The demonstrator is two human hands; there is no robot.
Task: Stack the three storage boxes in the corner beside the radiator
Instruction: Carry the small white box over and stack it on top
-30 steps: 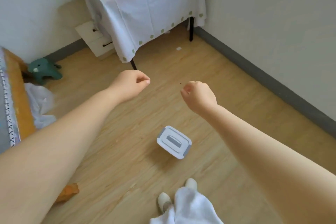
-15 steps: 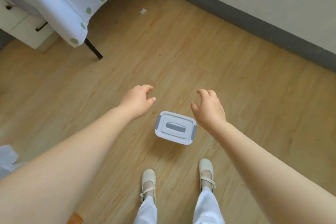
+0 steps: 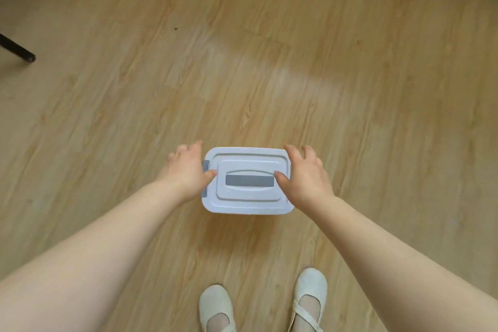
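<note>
The storage box (image 3: 246, 197) stands on the floor (image 3: 269, 75); left hand (image 3: 186, 172) and right hand (image 3: 305, 175) grip its ends, fingers (image 3: 293, 152) curled over the lid.

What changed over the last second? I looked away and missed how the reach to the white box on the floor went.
Both hands came down from fists held in the air: the left hand and right hand now clasp the short ends of the storage box, thumbs on its lid. The view tipped down towards the shoes. The box is still on the floor, lid on.
</note>
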